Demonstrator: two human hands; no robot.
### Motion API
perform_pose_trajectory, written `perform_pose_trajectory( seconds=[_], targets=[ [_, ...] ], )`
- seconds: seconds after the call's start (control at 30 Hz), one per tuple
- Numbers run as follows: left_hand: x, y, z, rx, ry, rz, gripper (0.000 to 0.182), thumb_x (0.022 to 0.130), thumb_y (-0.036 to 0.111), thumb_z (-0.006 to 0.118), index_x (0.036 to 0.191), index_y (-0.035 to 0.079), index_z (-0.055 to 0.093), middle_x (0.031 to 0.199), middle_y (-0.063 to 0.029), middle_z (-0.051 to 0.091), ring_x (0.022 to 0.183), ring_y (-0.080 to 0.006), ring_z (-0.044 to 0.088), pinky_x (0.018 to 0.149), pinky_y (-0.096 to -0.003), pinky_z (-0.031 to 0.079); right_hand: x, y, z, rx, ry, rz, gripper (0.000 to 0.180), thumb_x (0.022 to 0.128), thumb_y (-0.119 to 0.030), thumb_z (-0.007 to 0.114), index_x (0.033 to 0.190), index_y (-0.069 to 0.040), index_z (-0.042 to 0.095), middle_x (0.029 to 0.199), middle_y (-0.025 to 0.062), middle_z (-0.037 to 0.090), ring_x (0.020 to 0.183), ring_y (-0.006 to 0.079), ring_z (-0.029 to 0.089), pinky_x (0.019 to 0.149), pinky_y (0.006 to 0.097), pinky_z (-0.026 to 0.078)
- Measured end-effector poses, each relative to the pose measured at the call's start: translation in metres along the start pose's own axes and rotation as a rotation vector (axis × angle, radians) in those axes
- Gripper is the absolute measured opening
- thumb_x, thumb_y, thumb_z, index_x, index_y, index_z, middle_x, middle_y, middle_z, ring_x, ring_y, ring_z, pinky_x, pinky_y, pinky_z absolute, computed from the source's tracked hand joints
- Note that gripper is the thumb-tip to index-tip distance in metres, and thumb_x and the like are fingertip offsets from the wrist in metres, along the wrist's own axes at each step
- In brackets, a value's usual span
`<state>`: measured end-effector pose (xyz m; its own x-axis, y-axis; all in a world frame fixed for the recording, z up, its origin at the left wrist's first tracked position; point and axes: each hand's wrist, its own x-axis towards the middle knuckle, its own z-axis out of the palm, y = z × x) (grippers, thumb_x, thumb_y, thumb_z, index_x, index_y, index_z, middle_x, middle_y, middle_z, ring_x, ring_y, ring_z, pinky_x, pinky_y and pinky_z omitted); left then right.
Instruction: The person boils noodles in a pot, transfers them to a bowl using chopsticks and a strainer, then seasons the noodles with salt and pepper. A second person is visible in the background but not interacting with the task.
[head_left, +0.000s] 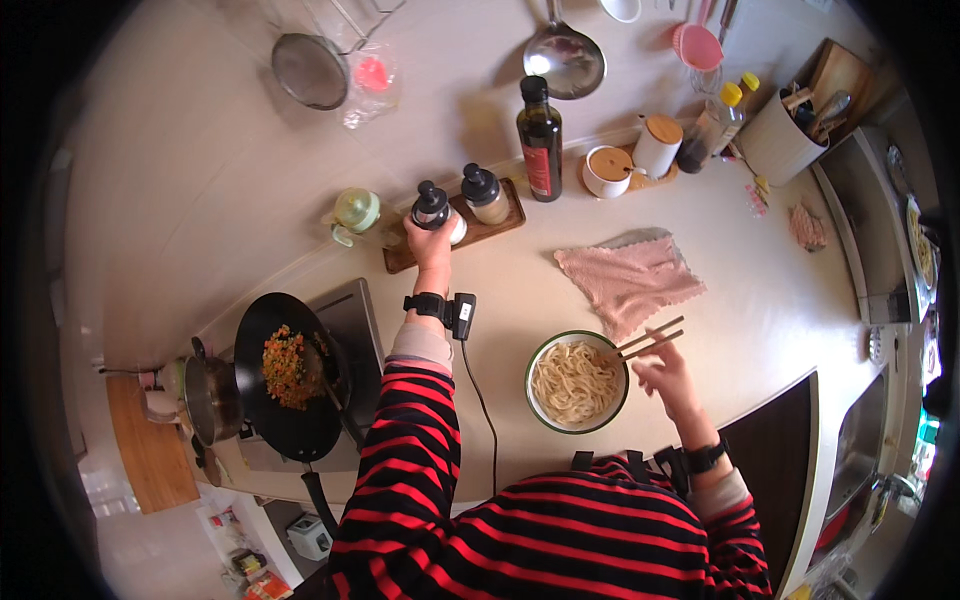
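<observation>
My left hand (430, 244) grips a seasoning jar (430, 206) with a black lid and white contents, at a narrow wooden tray (480, 238). Beside it on that tray stands a second black-lidded jar (486, 193). A white bowl of noodles (576, 382) with a green rim is in front of me. Two chopsticks (651, 340) lean in the noodles, their ends jutting out to the right. My right hand (666, 375) is next to the chopsticks with fingers apart; whether a fingertip touches them is unclear.
At left, a black wok (296, 431) holding diced food sits on the stove, its handle toward me. A metal pot (212, 397) is beyond it. A pink cloth (634, 277), a dark sauce bottle (540, 154) and a green-lidded cruet (355, 211) are on the counter. The sink (855, 442) is at right.
</observation>
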<state>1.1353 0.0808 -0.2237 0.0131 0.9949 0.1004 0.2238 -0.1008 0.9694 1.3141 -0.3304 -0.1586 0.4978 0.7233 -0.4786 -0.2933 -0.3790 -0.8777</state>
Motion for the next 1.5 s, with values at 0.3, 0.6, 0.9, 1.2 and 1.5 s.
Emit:
perform_pose_trajectory(
  seconds=[0.3,0.6,0.9,1.2,1.5],
  targets=[
    [-0.067,0.028,-0.033,-0.386,-0.164,-0.117,0.067,0.077,0.003,0.071,0.132,-0.001,0.032,0.132,-0.0122,0.042,0.12,-0.0214,0.043,0.101,-0.0334,0.037,-0.009,-0.06,0.015,-0.115,-0.142,-0.241,0.011,0.084,-0.009,0.065,0.084,0.002,0.066,0.071,0.0029,0.061,0.058,0.0071,0.056,0.049,0.021,0.044],
    [-0.31,0.024,-0.104,-0.913,-0.76,-0.996,0.047,0.094,0.037,0.049,0.128,0.004,0.043,0.12,-0.0136,0.055,0.106,-0.0256,0.057,0.092,-0.0412,0.046,-0.036,-0.049,0.015,-0.373,-0.343,-0.573,0.011,0.083,-0.007,0.066,0.085,0.004,0.065,0.075,0.0055,0.064,0.064,0.0105,0.06,0.058,0.0233,0.049],
    [-0.349,0.036,-0.055,-1.099,-0.623,-0.916,0.059,0.093,0.036,0.05,0.136,0.001,0.031,0.136,-0.0153,0.042,0.124,-0.0302,0.043,0.103,-0.0446,0.038,-0.03,-0.026,0.027,-0.375,-0.354,-0.507,0.013,0.083,-0.006,0.066,0.091,0.004,0.066,0.075,0.0073,0.065,0.064,0.0119,0.061,0.06,0.0237,0.049],
    [-0.39,0.101,-0.067,-1.384,-0.494,-0.76,0.06,0.092,0.03,0.054,0.137,0.0,0.029,0.137,-0.0162,0.039,0.126,-0.0314,0.041,0.104,-0.0471,0.037,-0.055,-0.095,-0.048,-0.054,-0.542,-0.372,0.017,0.091,-0.012,0.056,0.094,0.004,0.06,0.082,0.0118,0.063,0.058,0.0189,0.063,0.046,0.0273,0.053],
    [-0.421,0.159,-0.086,-1.212,-0.369,-0.31,0.061,0.096,0.044,0.039,0.141,0.004,0.024,0.142,-0.0132,0.034,0.129,-0.0273,0.036,0.107,-0.0464,0.031,-0.053,-0.097,0.006,0.388,-0.543,-0.348,0.023,0.092,-0.018,0.056,0.086,0.004,0.058,0.074,0.0146,0.062,0.054,0.0258,0.063,0.051,0.0333,0.055]
  ],
)
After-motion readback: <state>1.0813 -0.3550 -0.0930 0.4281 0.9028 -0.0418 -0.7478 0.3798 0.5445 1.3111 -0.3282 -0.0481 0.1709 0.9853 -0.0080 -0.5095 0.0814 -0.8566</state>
